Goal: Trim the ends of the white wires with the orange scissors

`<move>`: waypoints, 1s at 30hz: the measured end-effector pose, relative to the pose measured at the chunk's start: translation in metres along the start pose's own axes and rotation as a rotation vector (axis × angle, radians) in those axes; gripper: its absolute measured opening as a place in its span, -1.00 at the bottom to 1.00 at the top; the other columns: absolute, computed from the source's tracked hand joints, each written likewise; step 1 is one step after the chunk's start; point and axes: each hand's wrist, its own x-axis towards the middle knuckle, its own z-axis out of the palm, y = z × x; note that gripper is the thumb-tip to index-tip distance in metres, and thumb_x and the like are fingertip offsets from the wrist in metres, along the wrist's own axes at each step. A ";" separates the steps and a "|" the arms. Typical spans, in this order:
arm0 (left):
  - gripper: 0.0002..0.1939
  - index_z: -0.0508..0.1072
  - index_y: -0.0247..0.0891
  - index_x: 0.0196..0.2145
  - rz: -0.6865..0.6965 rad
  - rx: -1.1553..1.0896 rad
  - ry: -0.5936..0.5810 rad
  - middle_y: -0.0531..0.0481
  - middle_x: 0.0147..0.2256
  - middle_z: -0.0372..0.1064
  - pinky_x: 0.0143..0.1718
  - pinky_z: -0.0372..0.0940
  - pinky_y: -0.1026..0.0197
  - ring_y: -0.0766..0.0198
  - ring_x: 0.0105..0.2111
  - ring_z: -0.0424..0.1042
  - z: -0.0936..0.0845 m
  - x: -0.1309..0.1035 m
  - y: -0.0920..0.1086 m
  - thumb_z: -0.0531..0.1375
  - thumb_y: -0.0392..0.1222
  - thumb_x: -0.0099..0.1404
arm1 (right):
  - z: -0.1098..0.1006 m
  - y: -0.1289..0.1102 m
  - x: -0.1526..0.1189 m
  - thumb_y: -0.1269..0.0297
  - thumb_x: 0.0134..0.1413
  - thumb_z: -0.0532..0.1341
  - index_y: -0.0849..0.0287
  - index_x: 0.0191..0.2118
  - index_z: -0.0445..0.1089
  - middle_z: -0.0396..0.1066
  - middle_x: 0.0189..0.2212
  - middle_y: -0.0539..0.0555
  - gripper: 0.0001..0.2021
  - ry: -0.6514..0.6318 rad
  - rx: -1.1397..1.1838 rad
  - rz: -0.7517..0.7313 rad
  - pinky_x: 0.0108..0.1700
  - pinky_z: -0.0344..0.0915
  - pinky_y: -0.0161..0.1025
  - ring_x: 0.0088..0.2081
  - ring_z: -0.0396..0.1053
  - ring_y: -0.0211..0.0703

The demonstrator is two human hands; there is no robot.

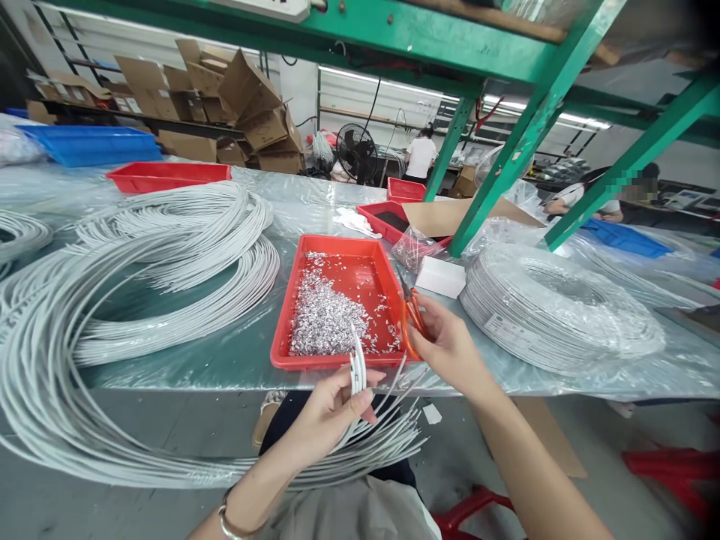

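Between its thumb and fingers, my left hand [337,405] grips the ends of a few white cables [358,367], which point upward. More cable ends from the same long bundle [388,442] fan out beneath this hand, over my lap. My right hand [450,341] is closed around orange-handled scissors [413,319], whose dark blades point up and away. Just beyond both hands stands a red tray [284,330] at the table's front edge. A heap of small silvery-white clippings [326,311] covers its left and middle part.
Large coils of white cable [225,330] lie on the left. A plastic-wrapped coil [556,307] and a small white box [442,277] are on the right. Green posts [506,157] rise from the table. Behind are red and blue trays, cardboard boxes [253,112], a fan and two people.
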 end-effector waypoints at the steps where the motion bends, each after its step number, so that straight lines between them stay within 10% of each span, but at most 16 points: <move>1: -0.70 0.42 -0.31 -0.25 -0.005 -0.036 0.002 0.07 -0.54 0.35 -0.44 0.25 0.26 0.33 -0.55 0.38 0.001 0.000 -0.001 0.23 -0.06 0.11 | -0.002 -0.003 -0.006 0.32 0.10 0.08 0.18 0.00 0.17 0.38 -0.42 0.04 -0.68 -0.031 0.080 0.019 -0.36 0.26 -0.26 -0.44 0.32 -0.18; 8: -0.65 0.26 -0.30 -0.45 -0.079 -0.080 -0.063 0.12 -0.66 0.31 -0.78 -0.10 0.43 0.56 -0.82 0.05 0.004 -0.006 0.001 0.22 0.06 0.08 | -0.010 -0.024 -0.037 0.41 -0.04 0.26 0.08 -0.04 0.24 0.40 -0.28 0.04 -0.60 -0.097 0.392 0.116 -0.42 0.28 -0.34 -0.55 0.21 -0.32; 14: -0.66 0.25 -0.29 -0.39 -0.110 0.006 -0.172 0.10 -0.61 0.34 -0.75 -0.04 0.43 0.54 -0.80 0.11 0.012 -0.014 0.000 0.17 0.07 0.13 | 0.005 -0.029 -0.046 0.48 0.02 0.23 0.00 -0.11 0.29 0.47 -0.34 0.01 -0.68 0.021 0.419 0.032 -0.35 0.30 -0.35 -0.36 0.38 -0.23; 21: -0.65 0.33 -0.31 -0.31 0.013 0.041 -0.095 0.13 -0.60 0.28 -0.72 0.03 0.42 0.54 -0.78 0.15 0.019 -0.014 0.013 0.12 0.07 0.17 | 0.032 -0.026 -0.057 0.45 0.01 0.25 -0.01 -0.14 0.31 0.46 -0.33 -0.02 -0.71 -0.114 0.651 0.097 -0.54 0.31 -0.37 -0.63 0.31 -0.36; 25: -0.66 0.36 -0.32 -0.28 0.023 0.058 -0.001 0.06 -0.57 0.36 -0.75 -0.03 0.43 0.55 -0.80 0.11 0.014 -0.016 0.021 0.15 0.04 0.16 | 0.011 -0.025 -0.071 0.46 -0.09 0.28 -0.07 0.01 0.18 0.35 -0.09 0.05 -0.48 -0.041 0.469 0.064 -0.46 0.33 -0.38 -0.46 0.36 -0.29; 30: -0.74 0.37 -0.31 -0.36 0.013 0.085 0.015 0.05 -0.56 0.36 -0.76 -0.08 0.42 0.56 -0.80 0.09 0.011 -0.023 0.023 0.18 -0.03 0.15 | -0.016 -0.034 -0.090 0.51 -0.09 0.17 0.10 0.14 0.09 0.35 -0.05 0.19 -0.40 -0.375 0.098 0.155 -0.12 0.34 -0.13 -0.13 0.37 0.00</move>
